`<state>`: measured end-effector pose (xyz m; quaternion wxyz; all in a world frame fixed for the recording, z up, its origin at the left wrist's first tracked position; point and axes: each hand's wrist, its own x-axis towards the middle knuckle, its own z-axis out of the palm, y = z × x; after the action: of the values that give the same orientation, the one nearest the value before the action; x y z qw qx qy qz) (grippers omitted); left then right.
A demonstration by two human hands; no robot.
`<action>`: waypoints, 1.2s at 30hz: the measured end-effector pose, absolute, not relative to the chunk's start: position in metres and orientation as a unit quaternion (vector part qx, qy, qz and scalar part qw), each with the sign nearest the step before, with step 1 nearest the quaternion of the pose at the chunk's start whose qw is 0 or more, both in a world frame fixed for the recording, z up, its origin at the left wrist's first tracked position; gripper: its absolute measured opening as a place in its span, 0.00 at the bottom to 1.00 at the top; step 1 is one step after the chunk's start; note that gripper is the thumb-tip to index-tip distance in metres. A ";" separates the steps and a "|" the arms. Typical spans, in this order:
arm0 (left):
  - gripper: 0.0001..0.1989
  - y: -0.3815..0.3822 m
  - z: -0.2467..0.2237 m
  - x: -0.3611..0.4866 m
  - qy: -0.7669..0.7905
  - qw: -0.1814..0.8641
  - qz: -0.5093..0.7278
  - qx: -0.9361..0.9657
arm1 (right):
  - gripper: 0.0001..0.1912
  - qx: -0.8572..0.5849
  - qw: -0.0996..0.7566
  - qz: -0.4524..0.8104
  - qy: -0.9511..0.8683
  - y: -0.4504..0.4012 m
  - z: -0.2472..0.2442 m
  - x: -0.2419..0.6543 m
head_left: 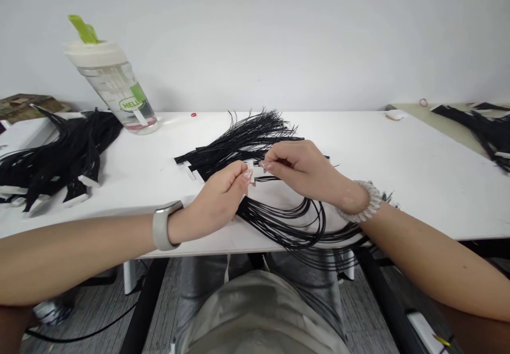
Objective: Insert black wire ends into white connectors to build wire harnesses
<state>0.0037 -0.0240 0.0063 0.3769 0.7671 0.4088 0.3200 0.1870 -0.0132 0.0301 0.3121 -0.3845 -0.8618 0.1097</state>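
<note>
My left hand (215, 197) pinches a small white plastic connector (251, 168) between thumb and fingers. A couple of black wires run out of its right side. Just right of it, my right hand (308, 171) is closed in a pinch at the level of those wires. It seems to grip a wire end, though the fingertips hide most of it. From under my left hand a bundle of loose black wires (279, 224) curves right, passing below my right wrist and over the table's front edge. Behind both hands lies a pile of black wires with white connectors (239, 144).
At left, more black cables (59, 152) with white connectors lie heaped beside a clear water bottle (119, 88) with a green spout. Further black cables (478, 128) rest at the far right. The white table (418, 184) meets a wall at the back. A red band (193, 114) lies near it.
</note>
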 end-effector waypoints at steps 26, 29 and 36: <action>0.14 -0.024 0.003 0.003 0.388 0.346 0.308 0.797 | 0.09 -0.355 0.341 0.079 -0.867 -0.011 0.020 0.180; 0.14 -0.026 0.003 0.003 0.380 0.338 0.319 0.800 | 0.09 -0.354 0.352 0.077 -0.863 -0.011 0.019 0.179; 0.15 -0.021 0.005 0.005 0.418 0.419 0.289 0.753 | 0.08 -0.389 0.330 0.084 -0.856 -0.005 0.017 0.181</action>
<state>0.0051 -0.0214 0.0053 0.4187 0.7528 0.4179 0.2888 0.1806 -0.0054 0.0173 0.3303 -0.3888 -0.8560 0.0836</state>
